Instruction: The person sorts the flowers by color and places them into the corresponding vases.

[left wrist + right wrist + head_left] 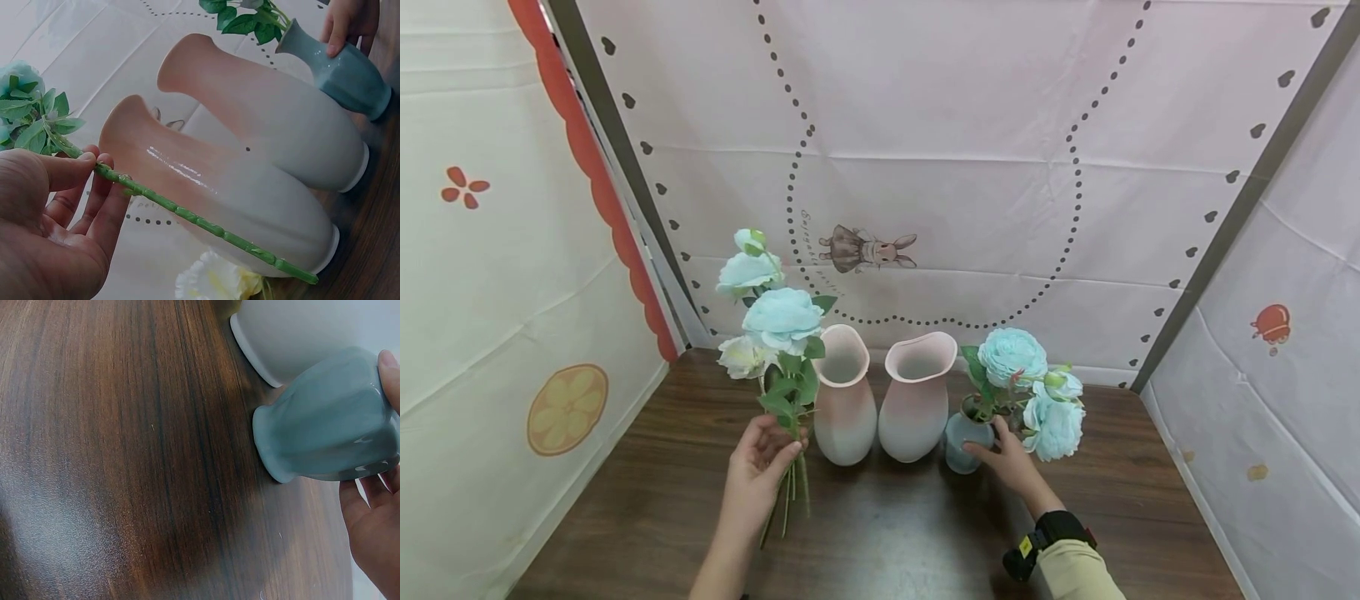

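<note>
My left hand (763, 467) pinches the green stem (206, 226) of a pale blue artificial flower spray (782, 319) between thumb and fingers. The blooms stand upright above the hand, and the stem ends hang below it. With its thumb and fingers around the body, my right hand (1011, 462) grips a small blue-green glazed vase (337, 419). Pale blue flowers (1012, 358) with green leaves stand in that vase and lean right. Between the hands are two larger pink-and-white vases, a left one (846, 421) and a right one (913, 421), both with wavy rims.
A whitish flower (215, 278) shows left of the pink vases, partly hidden by the held blooms in the head view. Everything stands on a dark wood table (865, 533). Printed cloth (940, 208) walls in the back and both sides.
</note>
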Available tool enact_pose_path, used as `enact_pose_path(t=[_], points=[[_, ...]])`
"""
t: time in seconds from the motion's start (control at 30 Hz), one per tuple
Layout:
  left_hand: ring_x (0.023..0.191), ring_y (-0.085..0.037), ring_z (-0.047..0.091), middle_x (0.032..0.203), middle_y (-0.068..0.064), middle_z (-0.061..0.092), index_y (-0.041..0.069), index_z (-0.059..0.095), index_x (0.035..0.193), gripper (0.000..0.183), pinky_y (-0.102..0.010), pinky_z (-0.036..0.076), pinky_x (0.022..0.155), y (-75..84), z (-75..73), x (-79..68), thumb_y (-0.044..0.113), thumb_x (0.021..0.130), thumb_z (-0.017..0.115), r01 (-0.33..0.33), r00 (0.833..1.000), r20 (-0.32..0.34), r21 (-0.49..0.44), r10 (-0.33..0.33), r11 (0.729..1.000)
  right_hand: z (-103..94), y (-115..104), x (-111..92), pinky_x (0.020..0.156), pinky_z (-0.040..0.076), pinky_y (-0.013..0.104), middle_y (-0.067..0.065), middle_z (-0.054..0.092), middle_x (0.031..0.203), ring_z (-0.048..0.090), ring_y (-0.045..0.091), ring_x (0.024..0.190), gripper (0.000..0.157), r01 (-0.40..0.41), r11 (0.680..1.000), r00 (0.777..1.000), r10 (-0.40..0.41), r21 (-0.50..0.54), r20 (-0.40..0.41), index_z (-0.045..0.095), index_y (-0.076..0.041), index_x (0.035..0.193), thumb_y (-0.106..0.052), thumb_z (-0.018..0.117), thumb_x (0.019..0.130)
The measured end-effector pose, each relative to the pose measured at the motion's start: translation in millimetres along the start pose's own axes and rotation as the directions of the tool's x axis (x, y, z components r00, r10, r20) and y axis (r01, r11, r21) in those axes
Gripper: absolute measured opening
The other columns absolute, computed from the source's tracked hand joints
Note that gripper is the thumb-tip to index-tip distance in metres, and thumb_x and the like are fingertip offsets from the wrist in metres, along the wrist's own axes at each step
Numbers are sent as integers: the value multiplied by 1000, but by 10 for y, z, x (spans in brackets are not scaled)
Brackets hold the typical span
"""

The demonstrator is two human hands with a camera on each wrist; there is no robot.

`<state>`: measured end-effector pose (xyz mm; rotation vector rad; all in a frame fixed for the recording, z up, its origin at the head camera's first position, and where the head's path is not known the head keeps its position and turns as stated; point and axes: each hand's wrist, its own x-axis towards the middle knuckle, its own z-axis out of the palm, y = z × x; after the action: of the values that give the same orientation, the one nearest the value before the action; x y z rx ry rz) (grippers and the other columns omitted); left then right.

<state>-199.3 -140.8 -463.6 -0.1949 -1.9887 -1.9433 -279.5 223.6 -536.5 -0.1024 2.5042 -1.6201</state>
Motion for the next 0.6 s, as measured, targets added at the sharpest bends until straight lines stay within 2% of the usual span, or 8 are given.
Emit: enact_pose_path(t=[0.23,0.43,0.6], points=[[86,-4,69,95,10,72,-11,51,117,31,-18,54,81,29,65,5,-14,88,61,-17,1000,0,23,17,1000,-8,8,8,119,29,60,17,39,155,32,38,148,70,12,1000,1000,-12,9,8,30,-13,149,-32,69,94],[87,-2,68,94,16,70,-11,52,116,30,-17,54,81,42,118,11,-14,88,61,-36,999,11,34,36,999,-7,4,10,120,27,59,17,38,156,31,36,149,71,15,1000,1000,-15,13,12,29,-14,150,-31,69,94],[87,-4,68,94,12,70,-13,50,116,30,-17,56,80,51,185,26,-16,88,61,-71,996,44,-30,72,997,-10,2,11,120,26,60,17,35,158,29,37,150,73,25,1000,1000,-25,12,17,27,-15,152,-32,69,94]])
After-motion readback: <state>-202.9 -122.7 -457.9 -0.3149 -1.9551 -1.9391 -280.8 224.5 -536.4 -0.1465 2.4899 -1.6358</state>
